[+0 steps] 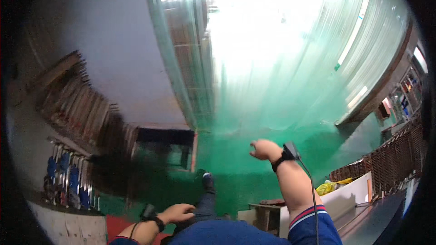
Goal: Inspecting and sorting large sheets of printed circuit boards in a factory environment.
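My right hand is raised ahead of me over the green floor. Its fingers are loosely bent and apart, and nothing shows in them. Low at my side, my left hand hangs next to my dark trouser leg, its fingers loosely stretched and empty. Each wrist carries a black strap with a small dark device; a cable runs up my right forearm from the right device. One foot in a dark shoe is stepping forward.
Translucent strip curtains hang ahead in bright light. Left are a rack of brown slats and a metal rack with blue items. At right stand a white box with yellow plastic and a brown woven-looking stack.
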Demonstrator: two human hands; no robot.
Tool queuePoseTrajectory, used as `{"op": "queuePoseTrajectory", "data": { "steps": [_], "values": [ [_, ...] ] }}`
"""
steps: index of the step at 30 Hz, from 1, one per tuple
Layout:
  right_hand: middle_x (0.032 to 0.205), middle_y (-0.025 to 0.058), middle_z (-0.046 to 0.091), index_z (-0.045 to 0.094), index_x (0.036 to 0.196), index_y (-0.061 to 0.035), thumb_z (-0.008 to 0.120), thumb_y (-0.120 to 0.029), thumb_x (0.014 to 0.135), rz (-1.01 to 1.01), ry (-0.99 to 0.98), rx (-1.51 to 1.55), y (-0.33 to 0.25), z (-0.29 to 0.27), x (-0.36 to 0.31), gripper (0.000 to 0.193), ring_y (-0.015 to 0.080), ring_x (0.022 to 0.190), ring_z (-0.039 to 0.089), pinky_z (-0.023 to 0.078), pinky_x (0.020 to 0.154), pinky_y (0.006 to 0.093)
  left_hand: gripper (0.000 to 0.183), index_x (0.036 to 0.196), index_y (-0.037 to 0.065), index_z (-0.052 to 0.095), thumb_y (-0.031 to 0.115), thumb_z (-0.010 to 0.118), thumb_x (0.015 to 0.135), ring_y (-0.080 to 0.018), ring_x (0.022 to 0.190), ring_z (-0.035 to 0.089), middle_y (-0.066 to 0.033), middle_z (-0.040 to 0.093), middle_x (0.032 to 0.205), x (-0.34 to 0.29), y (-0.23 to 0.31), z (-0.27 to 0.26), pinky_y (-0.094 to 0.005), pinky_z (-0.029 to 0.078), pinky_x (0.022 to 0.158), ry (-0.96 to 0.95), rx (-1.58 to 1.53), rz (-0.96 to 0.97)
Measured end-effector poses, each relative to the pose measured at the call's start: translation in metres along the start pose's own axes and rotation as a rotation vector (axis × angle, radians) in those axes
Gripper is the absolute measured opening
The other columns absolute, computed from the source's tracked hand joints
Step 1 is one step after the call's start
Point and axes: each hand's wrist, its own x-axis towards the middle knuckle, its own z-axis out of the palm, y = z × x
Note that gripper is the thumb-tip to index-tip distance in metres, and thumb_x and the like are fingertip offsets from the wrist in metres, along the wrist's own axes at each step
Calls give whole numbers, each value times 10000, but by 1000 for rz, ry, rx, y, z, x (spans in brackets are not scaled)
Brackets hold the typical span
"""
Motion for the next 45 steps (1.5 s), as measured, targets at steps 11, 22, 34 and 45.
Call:
{"op": "queuePoseTrajectory", "data": {
  "steps": [11,22,34,45],
  "values": [
    [1402,123,551,631,1256,-78,551,-193,935,-18,563,-421,74,-189,188,351,301,1406,417,316,1180,486,432,1235,111,648,345,634,872,-344,1059,669,-156,697,1120,244,44,-267,-467,538,864,41,471,200],
    [1449,87,547,673,1178,-94,501,-146,958,-217,729,-752,276,-260,327,285,242,1453,375,211,1259,418,156,984,194,688,234,635,843,-251,1124,627,-17,674,1064,537,216,-350,-495,465,1004,66,1148,692],
    [1452,174,528,714,1093,-14,541,-74,919,138,813,-480,539,-415,425,253,358,1450,365,253,1230,459,181,902,178,722,280,676,760,-261,1094,592,-24,673,974,640,217,-457,-630,263,1128,691,886,47],
    [1485,204,469,684,1104,1,514,-54,907,791,797,-704,774,-515,374,266,404,1469,302,197,1235,532,396,1193,144,703,337,558,880,-329,1206,618,-132,681,1254,747,184,-545,-666,249,1129,174,234,-553]
  ]
}}
